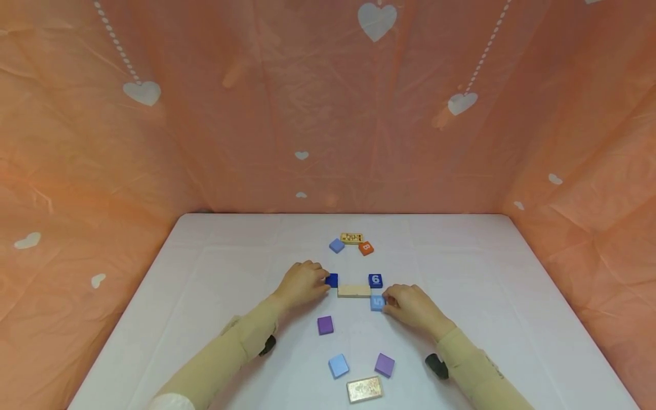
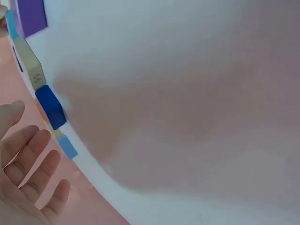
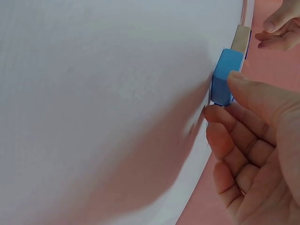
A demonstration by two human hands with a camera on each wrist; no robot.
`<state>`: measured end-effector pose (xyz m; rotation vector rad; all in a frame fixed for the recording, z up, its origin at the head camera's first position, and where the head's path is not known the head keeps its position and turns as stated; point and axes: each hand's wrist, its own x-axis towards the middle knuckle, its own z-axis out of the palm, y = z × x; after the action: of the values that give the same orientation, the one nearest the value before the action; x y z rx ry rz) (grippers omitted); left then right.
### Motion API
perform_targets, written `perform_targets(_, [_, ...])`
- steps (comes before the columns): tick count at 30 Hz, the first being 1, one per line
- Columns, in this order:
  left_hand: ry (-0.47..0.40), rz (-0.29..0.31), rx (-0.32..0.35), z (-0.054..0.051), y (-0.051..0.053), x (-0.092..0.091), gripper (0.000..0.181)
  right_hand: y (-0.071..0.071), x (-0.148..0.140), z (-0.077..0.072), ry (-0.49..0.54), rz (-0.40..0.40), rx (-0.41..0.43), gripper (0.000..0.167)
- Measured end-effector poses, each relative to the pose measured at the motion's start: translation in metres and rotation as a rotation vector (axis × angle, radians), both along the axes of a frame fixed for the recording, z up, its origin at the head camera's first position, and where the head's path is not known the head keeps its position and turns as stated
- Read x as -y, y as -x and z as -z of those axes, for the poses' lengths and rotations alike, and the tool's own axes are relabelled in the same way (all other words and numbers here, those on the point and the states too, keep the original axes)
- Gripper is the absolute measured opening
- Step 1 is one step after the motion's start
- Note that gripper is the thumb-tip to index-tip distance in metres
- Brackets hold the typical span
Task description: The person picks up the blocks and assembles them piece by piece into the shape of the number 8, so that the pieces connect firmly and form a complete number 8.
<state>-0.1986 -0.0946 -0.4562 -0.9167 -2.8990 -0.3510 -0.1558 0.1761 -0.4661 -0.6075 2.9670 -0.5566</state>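
My left hand [image 1: 303, 282] is beside a dark blue block [image 1: 332, 280], fingers loosely spread; in the left wrist view a gap shows between its fingertips and that block [image 2: 50, 107]. My right hand [image 1: 412, 307] pinches the right end of a light blue block marked 5 [image 1: 377, 303], with thumb and index finger at its edges in the right wrist view [image 3: 225, 77]. Between the two hands lies a plain wooden domino-shaped block [image 1: 353, 291]. Its left end meets the dark blue block, and the light blue one is at its lower right corner. A dark blue 6 block [image 1: 376, 280] sits above its right end.
Farther back, a gold patterned block [image 1: 351, 238] lies between a blue block [image 1: 336, 245] and an orange 8 block [image 1: 366, 248]. Nearer are purple blocks [image 1: 325, 325] [image 1: 384, 365], another light blue block [image 1: 338, 365] and a gold block [image 1: 364, 389]. Orange cloth surrounds the white table [image 1: 461, 250].
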Motion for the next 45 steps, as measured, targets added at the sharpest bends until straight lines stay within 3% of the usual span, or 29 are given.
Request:
perform_targets(6, [-0.035, 0.035, 0.022, -0.005, -0.014, 0.002, 0.024, -0.001, 0.001, -0.001, -0.008, 0.004, -0.004, 0.02])
perform_targets(17, [-0.075, 0.098, 0.021, 0.0, -0.041, 0.012, 0.024, -0.002, 0.002, -0.003, -0.014, 0.004, -0.004, 0.02])
perform_targets(24, [-0.051, 0.129, 0.03, 0.003, -0.055, 0.015, 0.026, -0.002, 0.001, -0.002, -0.009, 0.005, -0.006, 0.02])
perform_targets(36, [-0.056, 0.158, -0.024, 0.008, -0.061, 0.021, 0.028, -0.001, 0.0, -0.004, -0.028, -0.005, -0.012, 0.022])
perform_targets(45, [-0.044, 0.111, -0.002, 0.012, -0.065, 0.024, 0.026, -0.001, 0.0, -0.002, -0.007, -0.009, -0.008, 0.02])
